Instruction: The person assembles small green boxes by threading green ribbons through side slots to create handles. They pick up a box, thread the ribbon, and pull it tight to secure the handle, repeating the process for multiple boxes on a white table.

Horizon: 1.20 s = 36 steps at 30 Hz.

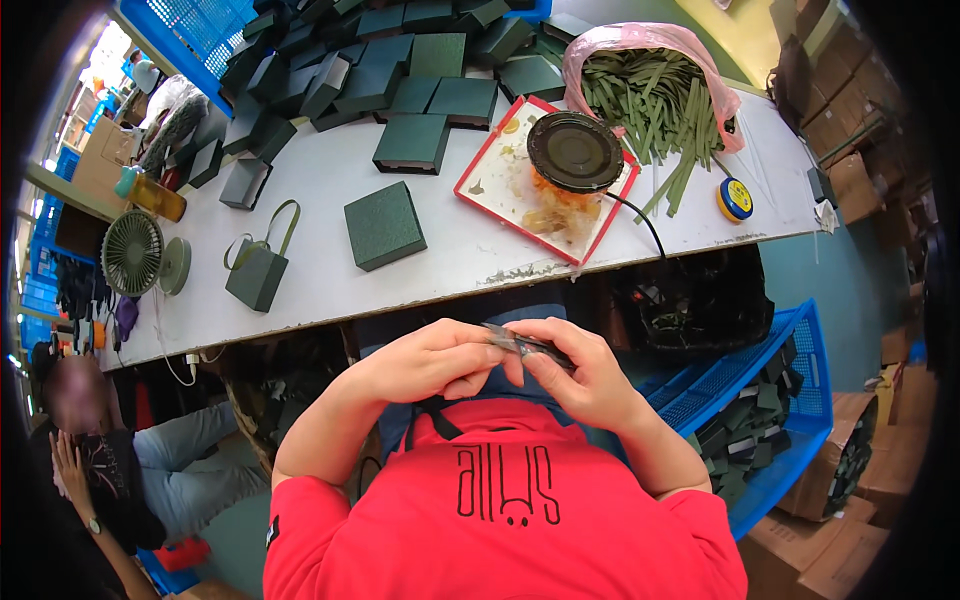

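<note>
**A:** ok so what's going on at that bench? I can only see a red shirt from here.

**B:** Both hands are up close to the chest, below the table edge. The left hand (425, 362) and right hand (580, 375) meet on a thin dark strip (520, 345), looks like a folded ribbon piece. Left fingers are curled in, thumb and fingertips pinched on one end. Right thumb and forefinger are clamped on the other end.

**A:** and the table?

**B:** White table (330, 175), pretty loaded. A lone dark green square box (384, 225) sits near the front edge, and just left of it a small green box with a ribbon handle (257, 272). Big heap of the same green boxes (390, 60) at the back. Right of the middle there's a red-rimmed tray (500, 185) with a round black pot (575, 151) on it and orange glue-looking gunk around that. Behind it, a pink bag stuffed with green ribbon strips (650, 95).

**A:** anything on the floor?

**B:** A blue crate (790, 400) to the right with dark pieces in it. Another person sits off to the left.
</note>
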Tool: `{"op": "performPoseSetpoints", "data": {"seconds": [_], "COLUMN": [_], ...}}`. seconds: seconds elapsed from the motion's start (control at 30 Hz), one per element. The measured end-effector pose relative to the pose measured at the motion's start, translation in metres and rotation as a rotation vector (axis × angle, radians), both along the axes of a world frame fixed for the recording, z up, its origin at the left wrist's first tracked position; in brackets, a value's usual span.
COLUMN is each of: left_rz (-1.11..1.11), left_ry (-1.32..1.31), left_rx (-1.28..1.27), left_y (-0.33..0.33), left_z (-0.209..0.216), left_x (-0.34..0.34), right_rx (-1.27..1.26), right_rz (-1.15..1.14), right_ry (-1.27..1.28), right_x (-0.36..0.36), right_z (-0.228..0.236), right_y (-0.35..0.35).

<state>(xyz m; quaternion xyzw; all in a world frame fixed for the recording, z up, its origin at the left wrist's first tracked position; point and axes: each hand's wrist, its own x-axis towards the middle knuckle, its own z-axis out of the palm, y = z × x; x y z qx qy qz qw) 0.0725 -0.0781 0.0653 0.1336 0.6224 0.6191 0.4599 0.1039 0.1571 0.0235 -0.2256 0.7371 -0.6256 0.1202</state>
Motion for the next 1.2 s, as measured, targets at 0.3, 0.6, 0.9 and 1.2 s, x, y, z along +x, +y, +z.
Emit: {"op": "performPoseSetpoints", "data": {"seconds": [0.3, 0.6, 0.9, 1.2], "left_rz": [-0.032, 0.208, 0.418, 0.421], "left_ry": [-0.040, -0.098, 0.135, 0.556], "left_rx": [0.004, 0.185, 0.059, 0.000], "left_y": [0.005, 0.009, 0.021, 0.029], "left_z": [-0.001, -0.019, -0.020, 0.001], "left_x": [-0.007, -0.017, -0.013, -0.014], "right_rx": [-0.305, -0.351, 0.460, 0.894], "right_rz": [-0.110, -0.747, -1.250, -1.255], "right_ry": [-0.299, -0.257, 0.268, 0.310], "right_x": [0.010, -0.007, -0.047, -0.174], "right_z": [-0.023, -0.047, -0.025, -0.091], "right_y": [-0.002, 0.129, 0.233, 0.342]}}
